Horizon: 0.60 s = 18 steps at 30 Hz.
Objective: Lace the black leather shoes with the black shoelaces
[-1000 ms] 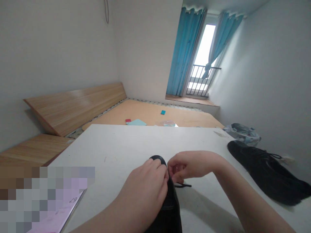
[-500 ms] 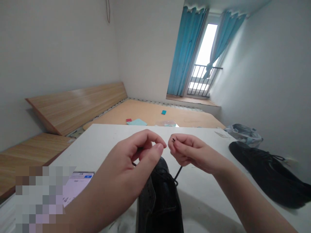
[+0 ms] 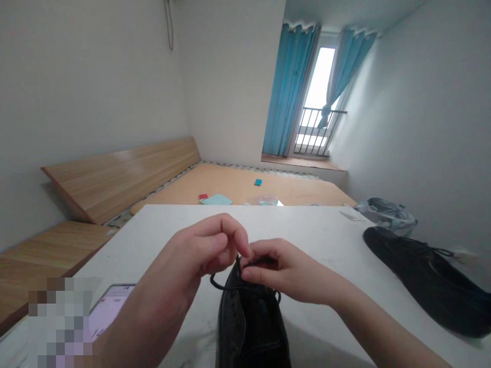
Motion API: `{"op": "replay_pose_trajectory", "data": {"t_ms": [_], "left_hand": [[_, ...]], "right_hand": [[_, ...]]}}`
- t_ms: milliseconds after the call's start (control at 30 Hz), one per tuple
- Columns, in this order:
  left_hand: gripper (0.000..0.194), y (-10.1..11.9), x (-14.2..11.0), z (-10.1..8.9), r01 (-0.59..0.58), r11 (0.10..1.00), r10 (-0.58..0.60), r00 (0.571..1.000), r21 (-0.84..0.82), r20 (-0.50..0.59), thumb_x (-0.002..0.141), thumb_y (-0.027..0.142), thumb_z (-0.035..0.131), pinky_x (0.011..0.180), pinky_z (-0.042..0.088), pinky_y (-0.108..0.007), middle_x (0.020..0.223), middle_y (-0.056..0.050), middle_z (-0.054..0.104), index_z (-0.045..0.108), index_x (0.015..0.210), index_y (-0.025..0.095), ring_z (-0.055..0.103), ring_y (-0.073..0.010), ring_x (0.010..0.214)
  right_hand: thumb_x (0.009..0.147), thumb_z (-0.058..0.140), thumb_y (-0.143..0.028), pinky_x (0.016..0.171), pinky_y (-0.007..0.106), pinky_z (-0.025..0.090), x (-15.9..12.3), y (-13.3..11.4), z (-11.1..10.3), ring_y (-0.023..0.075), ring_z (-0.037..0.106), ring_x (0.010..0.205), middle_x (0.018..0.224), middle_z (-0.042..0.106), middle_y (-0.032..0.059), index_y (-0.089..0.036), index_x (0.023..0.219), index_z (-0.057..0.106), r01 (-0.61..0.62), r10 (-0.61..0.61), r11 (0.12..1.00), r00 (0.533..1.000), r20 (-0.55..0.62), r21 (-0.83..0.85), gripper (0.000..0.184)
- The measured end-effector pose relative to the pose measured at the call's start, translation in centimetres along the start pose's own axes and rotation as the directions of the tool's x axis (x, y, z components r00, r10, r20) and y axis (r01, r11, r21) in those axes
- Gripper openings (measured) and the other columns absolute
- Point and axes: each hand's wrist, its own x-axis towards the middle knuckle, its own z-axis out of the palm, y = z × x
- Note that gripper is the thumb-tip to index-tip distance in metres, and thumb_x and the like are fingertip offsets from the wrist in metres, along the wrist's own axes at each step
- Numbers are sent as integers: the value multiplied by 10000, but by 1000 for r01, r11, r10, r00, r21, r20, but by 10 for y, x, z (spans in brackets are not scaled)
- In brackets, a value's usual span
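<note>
A black lace-up shoe (image 3: 253, 327) stands on the white table directly before me, its toe pointing away. Over its front my two hands meet, fingertips touching. My right hand (image 3: 284, 271) is closed, thumb and fingers pinching a black shoelace (image 3: 230, 288) above the shoe. The lace bows out to the left in a small loop beneath my left hand (image 3: 207, 250). The curled fingers of that hand close at the lace by the right fingertips; its exact grip is partly hidden. Another lace loop shows at the shoe's right side.
A second black shoe (image 3: 422, 281) lies on the right of the white table (image 3: 330, 230). Behind it is a clear plastic bag (image 3: 387, 214). A phone (image 3: 111, 312) rests at left, partly behind my forearm. Beyond are a wooden board surface (image 3: 230, 176) and small cards.
Both hands have come down closer to the shoe and together. The right hand has moved left with the lace, and a lace loop now shows under the left hand.
</note>
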Motion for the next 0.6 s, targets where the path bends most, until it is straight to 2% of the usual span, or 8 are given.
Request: {"op": "replay_pose_trajectory", "data": {"t_ms": [67, 100, 233, 333, 433, 533, 600], "left_hand": [[189, 3, -1, -2, -49, 999, 50, 997, 8, -53, 756, 280, 491, 508, 369, -234, 581, 26, 445, 547, 592, 204, 381, -116, 553], [180, 5, -2, -3, -70, 997, 71, 994, 11, -80, 751, 264, 494, 512, 383, -230, 597, 23, 463, 548, 590, 204, 389, -114, 559], [200, 9, -1, -5, -100, 995, 102, 988, 23, -115, 768, 262, 470, 497, 406, -220, 584, 21, 461, 556, 596, 206, 380, -105, 527], [174, 10, 1, -3, -85, 994, 91, 991, 64, -97, 727, 252, 466, 488, 411, -220, 579, 14, 473, 532, 572, 207, 407, -111, 536], [155, 10, 2, -3, -77, 992, 86, 992, 100, -88, 698, 247, 451, 490, 411, -222, 578, 12, 473, 510, 559, 208, 425, -116, 552], [192, 9, 1, -4, -76, 989, 85, 994, 123, -68, 727, 263, 442, 501, 415, -215, 555, 24, 448, 503, 552, 210, 425, -113, 547], [210, 8, 0, -5, -91, 980, 102, 993, 177, -56, 746, 265, 451, 499, 403, -202, 530, 37, 422, 486, 545, 214, 417, -110, 537]], "right_hand": [[859, 628, -285, 574, 230, 355, 1, 3, -2, 102, 441, 628, 672, 505, -33, -158, 791, 633, -48, 52, 997, 997, 62, -66, 144], [850, 640, -289, 590, 233, 374, 1, 5, -2, 107, 463, 650, 718, 541, -23, -162, 833, 643, -53, 59, 995, 996, 68, -87, 129], [810, 707, -326, 736, 274, 443, 4, 11, -2, 144, 543, 826, 972, 598, 18, -211, 1073, 640, 33, -29, 998, 997, 72, -57, 295], [809, 714, -287, 849, 302, 439, 7, 13, 0, 173, 569, 950, 984, 594, 33, -189, 948, 700, 102, -108, 994, 981, 159, 47, 170], [799, 726, -249, 853, 297, 433, 8, 13, 3, 170, 571, 949, 957, 585, 29, -172, 855, 710, 119, -143, 985, 967, 211, 122, 97], [778, 746, -241, 786, 270, 427, 7, 13, 7, 145, 554, 875, 916, 561, 11, -169, 809, 696, 128, -151, 984, 967, 203, 123, 93], [798, 722, -239, 751, 261, 420, 7, 12, 10, 133, 545, 834, 902, 552, 7, -167, 774, 680, 142, -156, 985, 976, 151, 101, 87]]}}
